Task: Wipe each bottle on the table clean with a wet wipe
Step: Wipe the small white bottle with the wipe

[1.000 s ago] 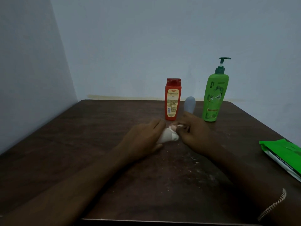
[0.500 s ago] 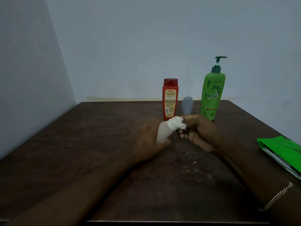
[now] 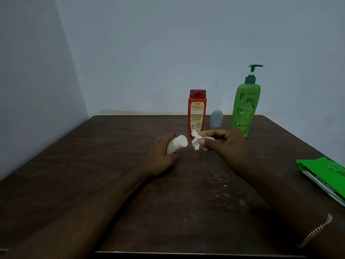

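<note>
bare left forearm (image 3: 84, 212), bare right forearm (image 3: 270, 193), both uncovered right to the near edge, bare left hand (image 3: 160, 157), bare right hand (image 3: 227, 144), thin pale chain bracelet (image 3: 315, 231), twisted ribbed links, round the right wrist, near right corner

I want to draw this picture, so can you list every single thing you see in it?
white bottle: 1, white, tilted in the left hand
wet wipe: 1, white, crumpled, in the right hand beside the white bottle's end
red bottle: 1, red, yellow label, upright, far side
grey-blue object: 1, rounded, between the red and green bottles, kind unclear
green pump bottle: 1, green, upright, far right
wipes pack: 1, green, right edge
table: 1, dark brown
bracelet: 1, pale, right wrist
left hand: 1, grips the white bottle
right hand: 1, pinches the wet wipe
</note>
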